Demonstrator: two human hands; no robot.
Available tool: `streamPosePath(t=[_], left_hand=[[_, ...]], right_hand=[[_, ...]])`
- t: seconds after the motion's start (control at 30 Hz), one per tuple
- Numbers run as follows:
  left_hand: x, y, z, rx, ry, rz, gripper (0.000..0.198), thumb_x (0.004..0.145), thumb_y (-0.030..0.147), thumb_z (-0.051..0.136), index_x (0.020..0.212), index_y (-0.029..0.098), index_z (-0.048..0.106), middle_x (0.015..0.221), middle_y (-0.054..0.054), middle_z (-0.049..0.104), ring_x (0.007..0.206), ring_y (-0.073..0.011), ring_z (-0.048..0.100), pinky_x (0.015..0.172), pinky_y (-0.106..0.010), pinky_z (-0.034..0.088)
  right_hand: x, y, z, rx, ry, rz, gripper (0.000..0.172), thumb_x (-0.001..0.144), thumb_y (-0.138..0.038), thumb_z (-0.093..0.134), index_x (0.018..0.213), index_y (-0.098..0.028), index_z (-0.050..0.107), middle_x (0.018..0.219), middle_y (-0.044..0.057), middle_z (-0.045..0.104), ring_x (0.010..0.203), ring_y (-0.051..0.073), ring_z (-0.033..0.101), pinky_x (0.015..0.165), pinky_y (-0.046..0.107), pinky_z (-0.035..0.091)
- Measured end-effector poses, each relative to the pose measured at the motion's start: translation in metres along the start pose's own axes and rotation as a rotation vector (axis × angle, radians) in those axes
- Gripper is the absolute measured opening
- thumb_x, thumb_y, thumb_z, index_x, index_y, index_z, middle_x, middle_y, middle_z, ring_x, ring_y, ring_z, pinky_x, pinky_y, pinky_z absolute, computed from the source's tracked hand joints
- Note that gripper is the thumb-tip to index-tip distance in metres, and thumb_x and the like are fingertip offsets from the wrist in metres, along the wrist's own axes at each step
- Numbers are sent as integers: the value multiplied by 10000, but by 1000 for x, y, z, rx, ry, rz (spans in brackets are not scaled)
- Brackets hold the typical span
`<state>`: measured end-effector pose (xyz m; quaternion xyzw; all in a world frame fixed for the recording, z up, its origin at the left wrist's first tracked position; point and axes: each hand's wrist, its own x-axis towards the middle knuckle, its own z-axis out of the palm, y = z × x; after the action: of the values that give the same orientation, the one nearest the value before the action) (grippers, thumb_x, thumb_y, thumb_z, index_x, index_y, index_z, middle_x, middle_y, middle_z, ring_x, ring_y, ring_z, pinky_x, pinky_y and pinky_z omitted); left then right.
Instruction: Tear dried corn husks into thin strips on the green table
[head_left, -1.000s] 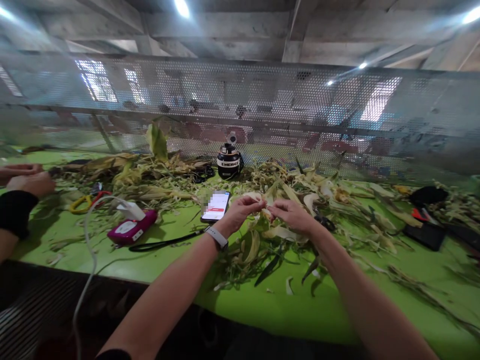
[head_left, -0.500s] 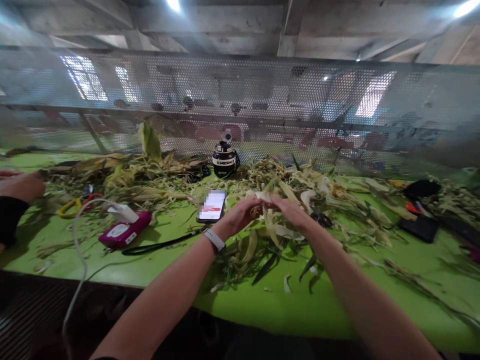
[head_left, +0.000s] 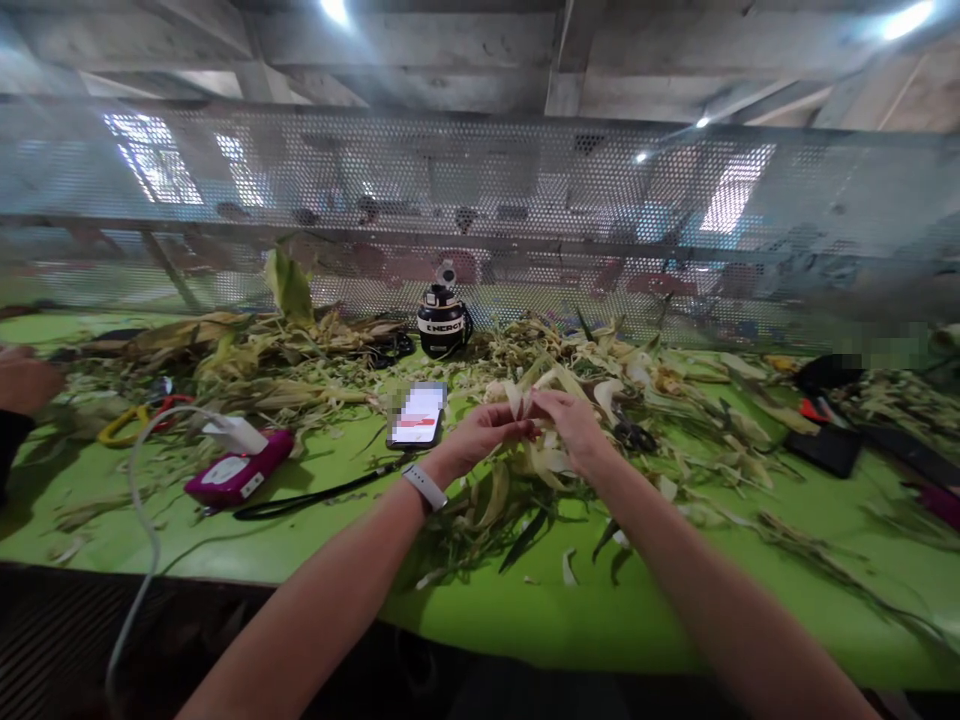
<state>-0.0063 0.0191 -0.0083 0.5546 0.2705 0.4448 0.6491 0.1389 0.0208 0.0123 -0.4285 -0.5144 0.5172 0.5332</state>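
"Pale husk (head_left: 515, 397), where is it?"
"Right of the phone (head_left: 418, 415), pinched between the fingertips of the left hand (head_left: 480, 432) and right hand (head_left: 570, 425), which are close together."
"What else is there around the phone?"
"A black bottle (head_left: 441, 342) stands behind it; a magenta power block (head_left: 241, 484) lies to its left."

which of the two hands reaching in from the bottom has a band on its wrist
The left hand: it wears a pale, watch-like band. The right hand, also at the corn husks, has a bare wrist.
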Motion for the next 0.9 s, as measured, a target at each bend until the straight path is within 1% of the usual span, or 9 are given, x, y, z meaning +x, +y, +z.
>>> streamPosePath(t=[0.13,0.2,0.27,0.37,0.47,0.57,0.63,0.77,0.9], left_hand=[[0,0,3,-60,-16,5,412,570,291,827,923,139,679,800,-46,699,702,-135,625,777,-294,468],[1,-1,4,-71,-27,4,446,576,281,825,970,151,661,831,-46,701,726,-139,635,792,-300,472],[2,-2,4,-58,-27,22,443,583,289,819,973,154,659,856,-47,700,770,-146,637,826,-307,466],[2,-2,3,3,33,78,374,578,338,811,870,147,676,841,-42,693,806,-152,618,858,-314,449],[3,-2,2,169,163,153,341,538,393,812,734,149,676,774,-26,669,794,-161,593,820,-307,446],[3,-2,3,296,270,187,354,516,428,805,686,156,654,719,-8,639,739,-152,567,740,-286,442],[3,-1,5,275,262,144,378,522,454,793,697,156,639,680,5,623,675,-131,543,683,-270,434],[0,2,12,91,192,42,411,503,449,806,717,152,621,657,18,605,632,-108,524,671,-259,440],[-3,4,20,-109,200,-37,392,549,407,797,804,157,635,738,-5,627,686,-122,563,699,-263,459]], right_hand=[[1,1,-1,-33,-33,8,245,647,-424,642,628,-185,590,590,-15,585,541,121,498,476,231,365],[0,2,-1,-109,-17,-28,244,690,-432,602,646,-195,562,577,-21,555,517,121,479,458,233,355],[-1,4,0,-295,48,-175,227,750,-411,549,656,-205,535,587,-13,540,543,136,490,504,251,382],[-5,4,1,-701,144,-484,205,843,-347,466,705,-214,539,696,27,575,670,171,534,633,278,403],[-7,3,2,-936,201,-614,214,890,-317,420,765,-220,563,793,58,602,767,198,551,683,286,391],[-8,2,3,-905,218,-612,226,901,-327,409,780,-216,564,789,59,609,742,200,549,672,288,385],[-8,2,3,-815,210,-567,231,903,-337,401,779,-216,554,739,44,601,673,189,533,645,286,379],[-6,5,4,-655,193,-511,215,887,-364,409,777,-223,528,686,22,566,633,180,506,639,286,377],[-2,9,1,-554,180,-482,230,868,-416,427,731,-233,454,645,-9,502,600,155,462,620,270,368]])
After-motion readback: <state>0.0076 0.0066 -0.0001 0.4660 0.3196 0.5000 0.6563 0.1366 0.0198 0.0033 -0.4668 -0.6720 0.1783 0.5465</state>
